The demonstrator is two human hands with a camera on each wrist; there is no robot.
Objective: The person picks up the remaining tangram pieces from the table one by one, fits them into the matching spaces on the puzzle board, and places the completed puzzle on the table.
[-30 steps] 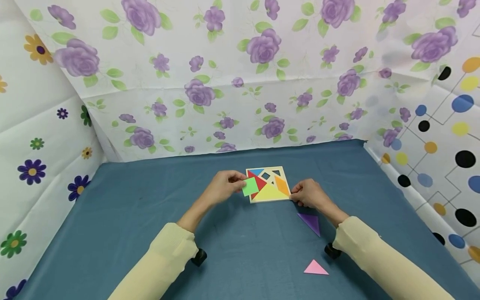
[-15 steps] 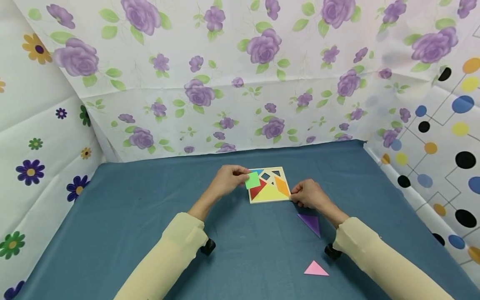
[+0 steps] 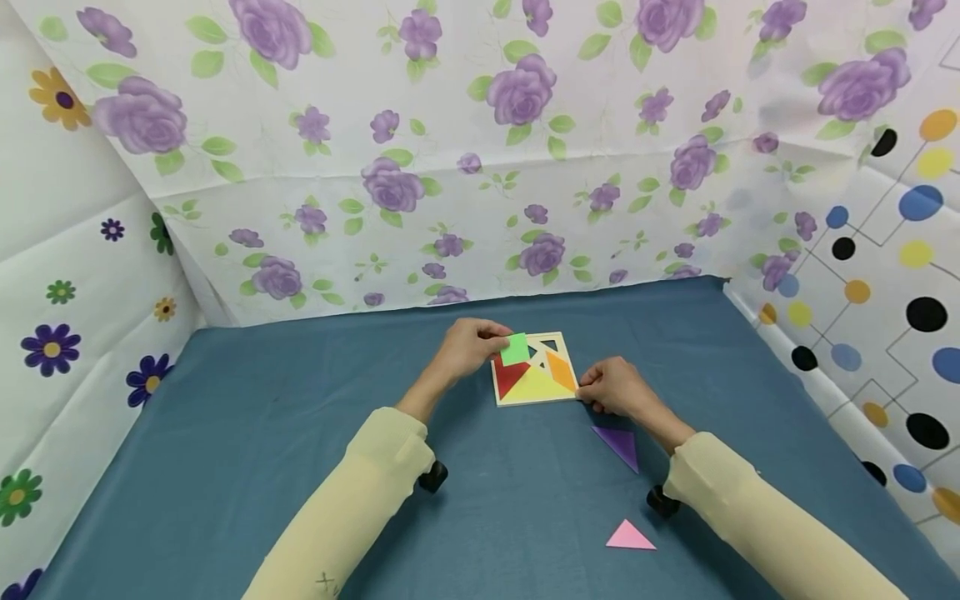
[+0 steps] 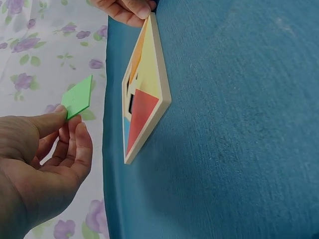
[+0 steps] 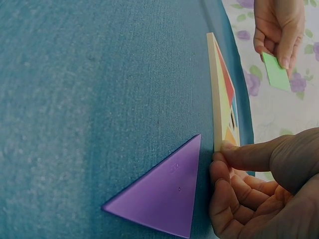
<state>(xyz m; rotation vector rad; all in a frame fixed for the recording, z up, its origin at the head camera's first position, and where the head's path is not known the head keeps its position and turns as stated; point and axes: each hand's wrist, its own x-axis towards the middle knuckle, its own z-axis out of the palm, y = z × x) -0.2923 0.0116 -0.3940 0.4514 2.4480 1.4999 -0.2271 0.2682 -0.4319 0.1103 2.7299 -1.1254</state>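
Note:
My left hand [image 3: 467, 348] pinches a light green square tangram piece [image 3: 515, 349] between thumb and fingers. It is held above the upper left of a wooden tangram board [image 4: 160, 64], apart from it in the left wrist view. In the board sit a red triangle [image 3: 510, 375], a yellow triangle [image 3: 535, 387], an orange parallelogram [image 3: 559, 371] and a blue piece [image 4: 126, 130]. Dark openings show between them. My right hand [image 3: 617, 387] grips the board's near right corner, thumb on top. A purple triangle [image 5: 162, 194] lies just below that hand.
A pink triangle [image 3: 630, 536] lies nearer to me on the blue tablecloth [image 3: 300, 467]. Behind the table stands a white sheet with purple flowers [image 3: 420, 233]. Patterned sheets also close off the left and right sides. A black wrist device [image 3: 433, 477] hangs below the left sleeve.
My left hand has moved right and away from me, carrying the green square from the board's left edge to over its upper left. My right hand stays at the corner.

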